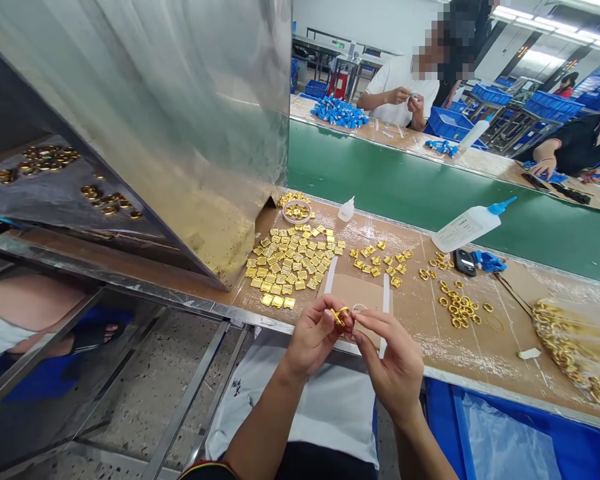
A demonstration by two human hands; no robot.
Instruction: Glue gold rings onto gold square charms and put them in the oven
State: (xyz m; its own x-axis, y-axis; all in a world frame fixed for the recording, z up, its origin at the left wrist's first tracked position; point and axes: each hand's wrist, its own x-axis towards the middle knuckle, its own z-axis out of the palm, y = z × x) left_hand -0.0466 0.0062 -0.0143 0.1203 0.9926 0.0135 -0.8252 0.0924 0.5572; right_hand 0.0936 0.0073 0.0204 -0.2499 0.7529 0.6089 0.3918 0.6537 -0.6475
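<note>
My left hand (310, 340) pinches a small shiny gold metal piece (338, 316) above the front edge of the bench. My right hand (394, 360) meets it from the other side, thumb and index finger closed in a pinch beside the piece. What sits in those right fingertips is too small and covered to make out. Just behind my hands lies a cardboard pad (353, 289) with white strips along its sides. Flat square gold pieces (293, 259) are spread to the left, and gold rings (460, 305) lie loose to the right.
A large metal sheet panel (180, 120) rises at the left. A blue-tipped white bottle (467, 227), a small dropper bottle (347, 209) and a bag of gold rings (575, 340) stand or lie on the bench. Beyond the green belt (380, 167), co-workers (405, 87) handle small parts.
</note>
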